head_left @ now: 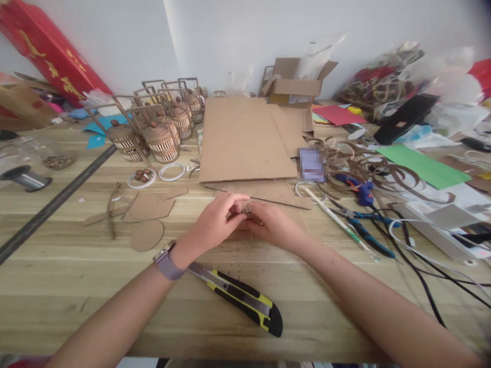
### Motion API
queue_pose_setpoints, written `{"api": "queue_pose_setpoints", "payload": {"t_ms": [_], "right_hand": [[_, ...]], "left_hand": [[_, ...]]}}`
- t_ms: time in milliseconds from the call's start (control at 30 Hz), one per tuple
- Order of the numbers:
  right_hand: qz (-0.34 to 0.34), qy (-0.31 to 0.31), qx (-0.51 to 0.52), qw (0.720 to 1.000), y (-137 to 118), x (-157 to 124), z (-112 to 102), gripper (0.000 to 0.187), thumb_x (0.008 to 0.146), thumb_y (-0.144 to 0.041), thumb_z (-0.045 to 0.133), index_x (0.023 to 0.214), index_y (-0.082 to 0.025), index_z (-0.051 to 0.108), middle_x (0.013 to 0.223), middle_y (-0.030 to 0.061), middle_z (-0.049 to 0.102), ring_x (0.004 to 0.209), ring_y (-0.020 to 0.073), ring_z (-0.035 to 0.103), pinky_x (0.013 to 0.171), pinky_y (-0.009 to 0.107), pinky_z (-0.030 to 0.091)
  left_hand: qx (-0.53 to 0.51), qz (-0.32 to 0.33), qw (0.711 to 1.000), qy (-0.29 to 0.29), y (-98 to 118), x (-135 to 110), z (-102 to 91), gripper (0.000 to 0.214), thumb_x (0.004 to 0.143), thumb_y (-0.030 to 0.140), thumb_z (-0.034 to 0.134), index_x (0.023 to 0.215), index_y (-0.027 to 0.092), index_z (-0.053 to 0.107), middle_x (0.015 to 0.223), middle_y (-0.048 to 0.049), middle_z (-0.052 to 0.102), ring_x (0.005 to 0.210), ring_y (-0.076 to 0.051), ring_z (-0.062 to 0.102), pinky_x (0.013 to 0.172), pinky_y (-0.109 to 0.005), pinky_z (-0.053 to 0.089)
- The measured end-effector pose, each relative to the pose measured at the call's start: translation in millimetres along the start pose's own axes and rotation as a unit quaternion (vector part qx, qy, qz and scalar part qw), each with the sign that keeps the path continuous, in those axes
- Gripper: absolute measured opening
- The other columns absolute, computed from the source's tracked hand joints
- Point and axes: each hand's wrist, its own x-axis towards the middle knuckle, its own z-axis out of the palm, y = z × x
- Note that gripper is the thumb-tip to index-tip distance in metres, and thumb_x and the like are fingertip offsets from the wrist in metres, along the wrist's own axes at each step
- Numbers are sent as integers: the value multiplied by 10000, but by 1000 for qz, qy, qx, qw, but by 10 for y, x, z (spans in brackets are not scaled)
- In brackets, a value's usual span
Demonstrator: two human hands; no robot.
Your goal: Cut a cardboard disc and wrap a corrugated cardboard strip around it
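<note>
Two hands (215, 217) (278, 225) – one cutter (241, 295) (one watch (164, 252))

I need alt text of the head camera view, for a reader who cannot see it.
A person's left hand and right hand meet around a small brown piece, mostly hidden. A utility knife lies nearer the viewer on a wooden table; cardboard sheets and slatted containers are behind.

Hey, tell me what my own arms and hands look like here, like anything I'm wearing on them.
Both forearms are bare, with no sleeves in view. Above your left hand, the wrist wears a watch with a metallic-looking case and a muted purple-grey strap. Your right hand is ungloved too, its wrist without a band.
</note>
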Motion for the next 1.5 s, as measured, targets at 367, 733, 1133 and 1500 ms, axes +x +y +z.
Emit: {"api": "queue_pose_setpoints", "payload": {"t_ms": [367, 733, 1133, 1500], "right_hand": [[18, 40, -9, 999, 50, 0, 45, 232, 864, -178, 666, 672, -190, 535, 644, -44, 559, 587, 103, 477, 578, 229, 329], [29, 6, -43, 999, 119, -47, -90, 93, 812, -238, 762, 818, -206, 675, 819, 21, 707, 843, 207, 645, 816, 346, 429], [131, 43, 41, 990, 333, -534, -235, 127, 868, -218, 626, 970, -223, 701, 992, 35, 760, 881, 190, 691, 781, 327, 532], [79, 114, 54, 989, 156, -277, -99, 87, 862, -267, 671, 900, -219, 732, 811, 19, 697, 726, 156, 623, 691, 290, 497]], "left_hand": [[89, 187, 978, 19, -151, -10, 19, 166, 998, 182, 545, 1021, 157, 707, 916, -67, 734, 834, -181, 612, 772, -322, 506], [121, 193, 974, -8, -127, 11, 9, 253, 1025, 217, 497, 903, 168, 713, 855, -48, 726, 790, -164, 611, 743, -298, 504], [140, 209, 968, -11, -86, 34, 5, 288, 1028, 202, 488, 827, 158, 690, 795, -37, 693, 727, -150, 576, 700, -276, 475], [128, 190, 973, -37, -133, 25, -13, 295, 1040, 226, 447, 922, 162, 709, 840, -57, 708, 786, -169, 603, 736, -310, 507]]}}
